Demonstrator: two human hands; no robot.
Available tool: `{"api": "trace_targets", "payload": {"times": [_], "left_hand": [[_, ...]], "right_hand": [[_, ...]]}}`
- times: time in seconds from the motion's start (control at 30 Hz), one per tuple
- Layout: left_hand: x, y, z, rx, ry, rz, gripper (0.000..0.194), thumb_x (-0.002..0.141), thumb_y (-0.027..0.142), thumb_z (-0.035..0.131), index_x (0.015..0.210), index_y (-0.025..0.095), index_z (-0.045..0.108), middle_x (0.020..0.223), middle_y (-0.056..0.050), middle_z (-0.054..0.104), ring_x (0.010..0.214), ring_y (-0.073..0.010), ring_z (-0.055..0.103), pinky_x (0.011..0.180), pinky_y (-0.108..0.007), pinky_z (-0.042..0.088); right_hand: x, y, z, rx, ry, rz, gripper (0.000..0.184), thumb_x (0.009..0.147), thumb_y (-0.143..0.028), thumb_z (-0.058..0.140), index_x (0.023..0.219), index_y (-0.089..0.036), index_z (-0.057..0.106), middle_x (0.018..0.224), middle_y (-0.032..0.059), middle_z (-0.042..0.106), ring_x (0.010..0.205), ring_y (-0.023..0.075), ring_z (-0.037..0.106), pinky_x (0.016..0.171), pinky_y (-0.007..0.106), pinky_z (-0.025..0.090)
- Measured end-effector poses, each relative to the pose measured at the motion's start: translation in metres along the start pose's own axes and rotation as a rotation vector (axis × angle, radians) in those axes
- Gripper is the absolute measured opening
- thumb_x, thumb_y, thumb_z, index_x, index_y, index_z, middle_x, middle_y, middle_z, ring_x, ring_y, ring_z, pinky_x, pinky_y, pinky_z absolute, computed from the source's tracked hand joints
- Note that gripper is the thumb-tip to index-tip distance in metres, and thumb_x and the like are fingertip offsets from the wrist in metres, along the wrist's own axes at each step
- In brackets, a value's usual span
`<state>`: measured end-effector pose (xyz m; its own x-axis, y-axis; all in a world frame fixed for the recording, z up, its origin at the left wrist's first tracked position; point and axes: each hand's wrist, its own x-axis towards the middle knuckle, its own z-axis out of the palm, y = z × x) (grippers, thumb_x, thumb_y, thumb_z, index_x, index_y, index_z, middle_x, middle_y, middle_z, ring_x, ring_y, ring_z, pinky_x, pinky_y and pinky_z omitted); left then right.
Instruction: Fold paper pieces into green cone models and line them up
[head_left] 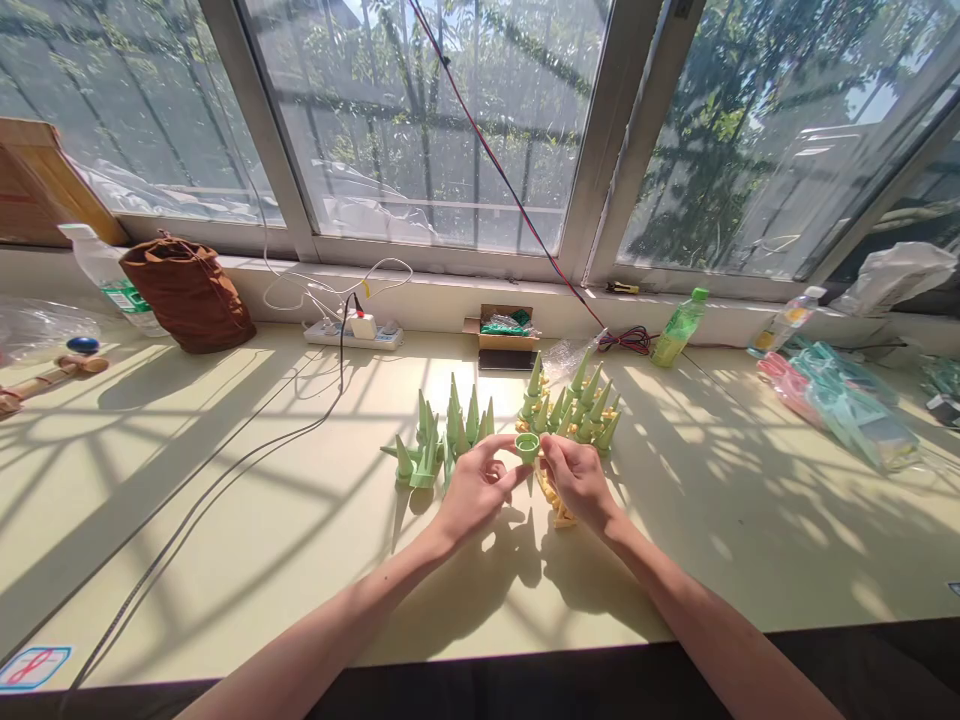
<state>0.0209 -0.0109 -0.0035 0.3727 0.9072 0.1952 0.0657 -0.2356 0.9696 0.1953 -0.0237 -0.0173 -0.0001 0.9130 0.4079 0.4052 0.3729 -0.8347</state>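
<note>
Between the fingers of my left hand (478,488) is a light green hollow cone (527,450), its round open end turned up towards me. My right hand (581,482) is closed in a pinch right beside the cone's rim; what its fingertips hold, if anything, is hidden. Several green cones (405,462) stand or lean in a group to the left of my hands. Behind my right hand, more green cones (598,405) stand upright with yellow parts around their bases. Some yellow pieces (564,516) show on the table just under that hand.
At the back stand a small open cardboard box (508,342), a power strip (352,338) with cables, a brown bag (189,295) and a green bottle (679,328). A black cable (247,462) crosses the table's left side. Plastic-wrapped packs (840,400) lie at right.
</note>
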Motion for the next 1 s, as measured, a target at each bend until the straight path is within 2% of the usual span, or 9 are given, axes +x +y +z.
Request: {"api": "trace_targets", "payload": {"times": [0.1, 0.17, 0.23, 0.33, 0.43, 0.6, 0.83, 1.0], "left_hand": [[0.001, 0.002, 0.001, -0.05, -0.02, -0.038, 0.038, 0.082, 0.048, 0.065, 0.103, 0.018, 0.057, 0.092, -0.004, 0.066, 0.042, -0.006, 0.053, 0.037, -0.02, 0.044], [0.002, 0.003, 0.001, -0.134, -0.065, -0.103, 0.04, 0.086, 0.056, 0.055, 0.089, 0.016, 0.057, 0.082, -0.004, 0.065, 0.04, -0.0072, 0.052, 0.034, -0.019, 0.039], [0.003, 0.003, 0.0, -0.23, -0.124, -0.186, 0.052, 0.09, 0.062, 0.043, 0.078, 0.014, 0.058, 0.072, -0.005, 0.063, 0.04, -0.0092, 0.053, 0.032, -0.02, 0.037], [0.003, 0.002, -0.002, -0.331, -0.212, -0.277, 0.063, 0.09, 0.067, 0.036, 0.071, 0.012, 0.062, 0.066, -0.008, 0.062, 0.04, -0.0107, 0.053, 0.035, -0.022, 0.04], [0.003, 0.002, -0.002, -0.383, -0.253, -0.297, 0.064, 0.088, 0.068, 0.04, 0.07, 0.012, 0.065, 0.066, -0.009, 0.063, 0.039, -0.0099, 0.05, 0.037, -0.024, 0.042], [0.003, 0.004, -0.001, -0.425, -0.288, -0.272, 0.058, 0.086, 0.065, 0.049, 0.08, 0.01, 0.067, 0.074, -0.01, 0.067, 0.042, -0.0098, 0.052, 0.039, -0.023, 0.043], [0.005, 0.001, -0.006, -0.348, -0.293, -0.236, 0.047, 0.084, 0.06, 0.058, 0.088, 0.013, 0.061, 0.054, -0.001, 0.06, 0.04, -0.0097, 0.051, 0.042, -0.021, 0.04], [0.004, 0.002, -0.007, -0.275, -0.279, -0.178, 0.039, 0.082, 0.051, 0.066, 0.095, 0.015, 0.057, 0.054, 0.002, 0.059, 0.041, -0.0097, 0.052, 0.045, -0.021, 0.041]], "right_hand": [[0.0, 0.005, 0.0, 0.032, 0.03, -0.008, 0.047, 0.096, -0.055, 0.04, 0.067, -0.02, 0.051, 0.049, -0.0041, 0.039, 0.044, 0.0102, 0.037, 0.043, 0.022, 0.032], [-0.001, 0.006, -0.001, 0.047, 0.034, -0.028, 0.044, 0.096, -0.053, 0.041, 0.069, -0.02, 0.051, 0.051, -0.0042, 0.039, 0.046, 0.0105, 0.038, 0.044, 0.022, 0.032], [-0.002, 0.003, -0.003, 0.046, 0.006, -0.066, 0.042, 0.097, -0.05, 0.043, 0.07, -0.02, 0.052, 0.053, -0.0041, 0.04, 0.047, 0.0104, 0.038, 0.046, 0.023, 0.031], [-0.002, -0.004, -0.006, -0.006, -0.074, -0.126, 0.041, 0.097, -0.046, 0.044, 0.068, -0.019, 0.051, 0.055, -0.0037, 0.041, 0.049, 0.0099, 0.037, 0.048, 0.024, 0.03], [-0.001, -0.009, -0.007, -0.042, -0.091, -0.144, 0.043, 0.097, -0.046, 0.043, 0.064, -0.019, 0.047, 0.055, -0.0038, 0.039, 0.05, 0.0096, 0.035, 0.049, 0.024, 0.029], [0.0, -0.007, -0.007, -0.011, -0.096, -0.105, 0.041, 0.097, -0.047, 0.041, 0.066, -0.02, 0.044, 0.054, -0.0046, 0.039, 0.048, 0.0099, 0.035, 0.049, 0.024, 0.029], [0.0, -0.003, -0.007, -0.035, -0.087, -0.081, 0.045, 0.097, -0.05, 0.038, 0.063, -0.021, 0.039, 0.052, -0.0047, 0.037, 0.046, 0.0099, 0.034, 0.047, 0.023, 0.029], [0.001, -0.001, -0.006, -0.035, -0.064, -0.047, 0.048, 0.097, -0.049, 0.039, 0.059, -0.021, 0.037, 0.049, -0.0042, 0.036, 0.045, 0.0098, 0.035, 0.045, 0.023, 0.029]]}}
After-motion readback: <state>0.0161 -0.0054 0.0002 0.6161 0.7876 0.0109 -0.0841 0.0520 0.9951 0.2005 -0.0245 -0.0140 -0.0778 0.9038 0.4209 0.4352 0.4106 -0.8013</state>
